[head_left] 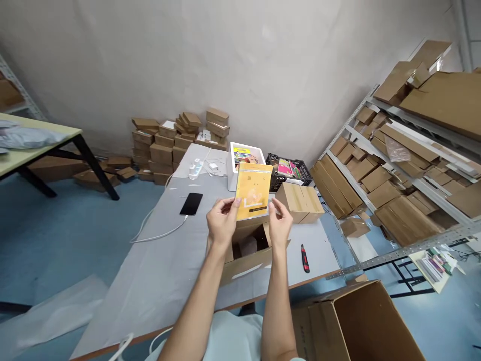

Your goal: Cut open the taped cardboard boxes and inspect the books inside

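A yellow exercise book (pixel 254 190) with printed characters and a pale circular design is held up in front of me. My left hand (pixel 221 220) pinches its lower left edge between thumb and fingers. On the other side, my right hand (pixel 280 220) grips the lower right edge. Below the book stands an open cardboard box (pixel 246 265), its flaps spread and its inside partly hidden by my hands; something clear lies in it. A red and black utility knife (pixel 304 258) rests on the table to the right of my right hand.
A phone (pixel 191 203) on a cable lies left on the grey table (pixel 161 271). Behind are a white foam box (pixel 232 180), a black crate (pixel 306 175) and a closed carton (pixel 300 200). A large open carton (pixel 319 326) stands lower right, near shelves of boxes (pixel 376 180).
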Demonstrator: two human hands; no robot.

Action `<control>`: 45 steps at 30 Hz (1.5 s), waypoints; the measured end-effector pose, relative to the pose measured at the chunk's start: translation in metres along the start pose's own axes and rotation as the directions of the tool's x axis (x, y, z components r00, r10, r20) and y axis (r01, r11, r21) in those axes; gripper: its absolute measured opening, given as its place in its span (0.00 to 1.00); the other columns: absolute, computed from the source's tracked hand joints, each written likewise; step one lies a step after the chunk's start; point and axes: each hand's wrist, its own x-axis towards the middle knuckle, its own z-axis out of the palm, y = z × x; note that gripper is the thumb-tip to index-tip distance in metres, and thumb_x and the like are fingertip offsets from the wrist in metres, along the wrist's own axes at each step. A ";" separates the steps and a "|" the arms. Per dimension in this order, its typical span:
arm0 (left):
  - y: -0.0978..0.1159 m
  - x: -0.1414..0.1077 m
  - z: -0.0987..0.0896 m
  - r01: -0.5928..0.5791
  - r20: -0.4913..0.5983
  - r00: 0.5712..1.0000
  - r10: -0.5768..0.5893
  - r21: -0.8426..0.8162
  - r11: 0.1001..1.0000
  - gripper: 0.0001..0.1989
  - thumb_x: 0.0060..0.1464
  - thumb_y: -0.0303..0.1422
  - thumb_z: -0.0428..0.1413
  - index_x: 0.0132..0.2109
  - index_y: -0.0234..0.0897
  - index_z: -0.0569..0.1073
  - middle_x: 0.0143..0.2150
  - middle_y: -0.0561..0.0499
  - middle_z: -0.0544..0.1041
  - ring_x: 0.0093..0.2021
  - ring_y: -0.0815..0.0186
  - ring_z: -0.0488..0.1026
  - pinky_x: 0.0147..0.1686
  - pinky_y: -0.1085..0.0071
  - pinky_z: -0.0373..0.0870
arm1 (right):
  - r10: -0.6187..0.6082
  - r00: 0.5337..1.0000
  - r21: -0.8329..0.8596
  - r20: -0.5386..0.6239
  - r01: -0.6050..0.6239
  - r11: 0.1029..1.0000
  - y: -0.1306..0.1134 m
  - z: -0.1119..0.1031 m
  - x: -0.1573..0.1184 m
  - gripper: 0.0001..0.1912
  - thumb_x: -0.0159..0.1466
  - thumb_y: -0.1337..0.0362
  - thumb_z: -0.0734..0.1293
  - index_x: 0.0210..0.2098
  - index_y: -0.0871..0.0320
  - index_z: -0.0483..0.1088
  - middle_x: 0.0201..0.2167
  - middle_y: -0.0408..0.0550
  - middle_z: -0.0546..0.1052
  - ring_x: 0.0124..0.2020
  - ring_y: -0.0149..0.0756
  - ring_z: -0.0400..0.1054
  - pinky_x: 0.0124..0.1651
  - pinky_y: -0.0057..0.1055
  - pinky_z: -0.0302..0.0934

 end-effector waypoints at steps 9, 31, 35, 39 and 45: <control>0.042 -0.014 0.012 -0.425 0.368 0.866 0.338 0.187 0.886 0.18 0.68 0.49 0.66 0.50 0.42 0.90 0.47 0.43 0.88 0.45 0.56 0.84 0.51 0.61 0.81 | -0.051 0.996 0.261 0.079 0.029 0.965 -0.029 0.010 0.015 0.27 0.70 0.38 0.74 0.36 0.59 0.81 0.31 0.45 0.82 0.33 0.36 0.71 0.40 0.31 0.71; 0.053 -0.042 0.100 -0.486 0.364 0.855 0.368 0.316 0.815 0.16 0.71 0.46 0.62 0.46 0.45 0.92 0.50 0.41 0.90 0.53 0.49 0.85 0.57 0.55 0.83 | 0.017 0.968 0.424 0.249 -0.124 0.897 -0.009 -0.020 0.064 0.31 0.65 0.36 0.80 0.48 0.58 0.83 0.50 0.58 0.90 0.54 0.51 0.85 0.60 0.44 0.80; 0.060 -0.039 0.100 -0.456 0.497 0.827 0.264 0.318 0.831 0.19 0.69 0.47 0.64 0.59 0.45 0.90 0.63 0.41 0.87 0.65 0.46 0.83 0.68 0.51 0.80 | 0.122 0.968 0.478 0.221 -0.216 0.851 0.003 -0.048 0.086 0.33 0.68 0.34 0.76 0.53 0.56 0.80 0.54 0.59 0.90 0.55 0.50 0.85 0.58 0.43 0.81; 0.054 -0.021 0.081 -0.246 0.263 0.952 0.154 0.369 0.896 0.29 0.60 0.60 0.69 0.52 0.40 0.90 0.55 0.37 0.89 0.51 0.46 0.85 0.52 0.53 0.86 | 0.109 0.942 0.468 0.316 -0.255 0.846 0.012 -0.071 0.095 0.33 0.67 0.32 0.76 0.53 0.55 0.81 0.54 0.58 0.90 0.54 0.51 0.87 0.56 0.43 0.83; 0.034 -0.020 0.085 0.059 0.183 0.979 -0.085 0.143 0.988 0.35 0.46 0.66 0.76 0.43 0.38 0.88 0.43 0.41 0.89 0.44 0.51 0.85 0.46 0.59 0.86 | 0.092 0.927 0.391 0.364 -0.241 0.888 0.024 -0.070 0.101 0.36 0.68 0.32 0.75 0.58 0.57 0.81 0.57 0.60 0.89 0.56 0.53 0.87 0.60 0.46 0.82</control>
